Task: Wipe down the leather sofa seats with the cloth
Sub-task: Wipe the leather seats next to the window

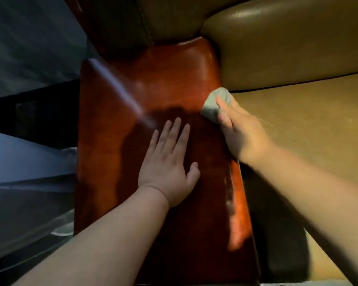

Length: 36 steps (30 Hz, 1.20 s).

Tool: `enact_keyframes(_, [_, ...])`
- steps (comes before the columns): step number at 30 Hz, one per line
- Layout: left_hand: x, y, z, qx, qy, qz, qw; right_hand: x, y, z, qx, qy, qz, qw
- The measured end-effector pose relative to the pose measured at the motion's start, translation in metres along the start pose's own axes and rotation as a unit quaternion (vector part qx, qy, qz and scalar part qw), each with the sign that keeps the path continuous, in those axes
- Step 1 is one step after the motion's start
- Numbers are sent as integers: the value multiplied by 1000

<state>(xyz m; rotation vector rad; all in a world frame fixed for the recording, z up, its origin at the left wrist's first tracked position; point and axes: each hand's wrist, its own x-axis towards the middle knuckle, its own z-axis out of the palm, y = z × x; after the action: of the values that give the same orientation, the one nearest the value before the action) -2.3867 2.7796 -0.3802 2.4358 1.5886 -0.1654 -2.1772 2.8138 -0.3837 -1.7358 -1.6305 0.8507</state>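
Right hand [239,129] around cloth [214,104] (bunched)

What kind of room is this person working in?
Probably a lounge or sitting room, though little of it shows. There is a tan leather sofa with a glossy reddish-brown armrest, and the right hand holds a grey cloth beside it.

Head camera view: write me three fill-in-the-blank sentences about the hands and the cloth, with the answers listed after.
1. The grey cloth is held by the ____ hand.
2. The left hand lies flat, fingers straight, on the glossy ____ armrest.
3. The right hand presses the cloth at the armrest's edge, beside the ____ leather seat.

Answers: right; reddish-brown; tan
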Motion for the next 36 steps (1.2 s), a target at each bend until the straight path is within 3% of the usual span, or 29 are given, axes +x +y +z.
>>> enact_keyframes(3, [0, 2, 4, 5, 6, -56, 998, -6, -5, 14, -48, 10, 30, 998])
enact_keyframes(7, [-1, 3, 2, 12, 6, -72, 997, -70, -5, 14, -107, -63, -63, 990])
enact_keyframes(11, [-1, 2, 5, -6, 28, -86, 996, 8, -3, 6, -168, -86, -88, 978])
enact_keyframes(15, [0, -1, 8, -9, 32, -102, 994, 72, -21, 21, -218, -74, -31, 973])
enact_keyframes(21, [-1, -1, 4, 0, -8, -102, 995, -110, -9, 12, -175, -106, -113, 972])
enact_keyframes(25, [0, -1, 3, -16, 8, -93, 996, -85, 5, 7, -165, -122, -128, 970])
enact_keyframes(30, [-1, -2, 6, -7, 11, -100, 995, 2, -11, 23, -98, -35, 53, 993])
enact_keyframes(33, [1, -1, 7, 2, -2, -106, 994, -50, -13, 33, -145, -32, 70, 986])
enact_keyframes(36, [-17, 2, 4, -11, -28, -121, 992, -152, -15, 25, -164, -104, 37, 980])
